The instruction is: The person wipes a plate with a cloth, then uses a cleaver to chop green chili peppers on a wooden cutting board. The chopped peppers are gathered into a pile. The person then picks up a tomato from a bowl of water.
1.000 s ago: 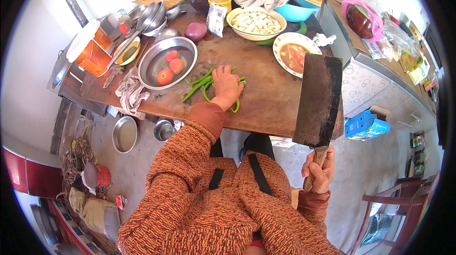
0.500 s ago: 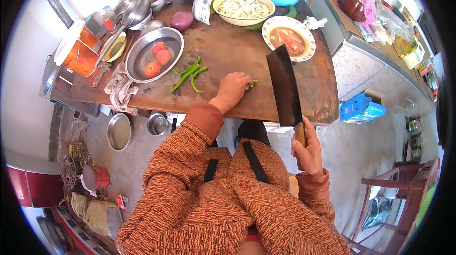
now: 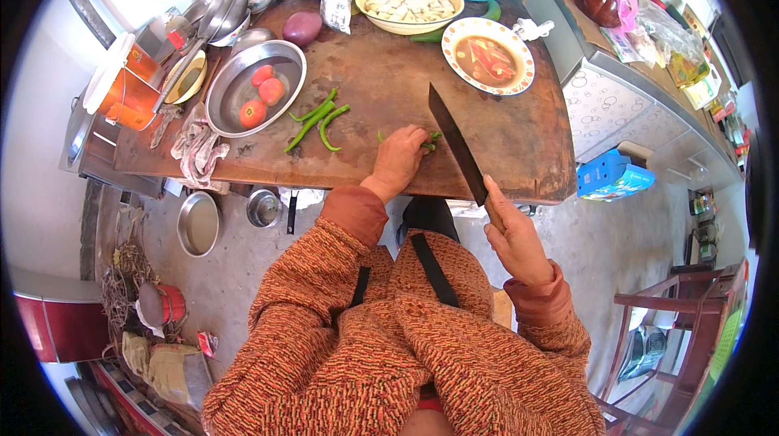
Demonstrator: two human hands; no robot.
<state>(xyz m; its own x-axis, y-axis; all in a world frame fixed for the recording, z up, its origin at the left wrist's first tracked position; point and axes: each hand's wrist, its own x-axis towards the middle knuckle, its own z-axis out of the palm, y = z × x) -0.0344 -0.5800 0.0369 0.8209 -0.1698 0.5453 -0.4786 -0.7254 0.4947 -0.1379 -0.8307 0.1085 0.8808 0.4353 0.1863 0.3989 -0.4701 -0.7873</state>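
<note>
"Looking far along to you?"

"Barely begun, I'd judge: no sliced pile shows, and three loose peppers (image 3: 308, 127) lie whole on the counter (image 3: 507, 152)."

"And what's held?"

"The left hand (image 3: 398, 157) pins more green peppers (image 3: 432, 140) down; the right hand (image 3: 519, 241) grips a cleaver (image 3: 457, 144), blade just right of them. The loose ones lie left, apart from both hands."

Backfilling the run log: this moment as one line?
left hand: holding green chili peppers on wooden tabletop | right hand: gripping cleaver, blade to their right | apart: three loose green chilies beside metal basin
</note>
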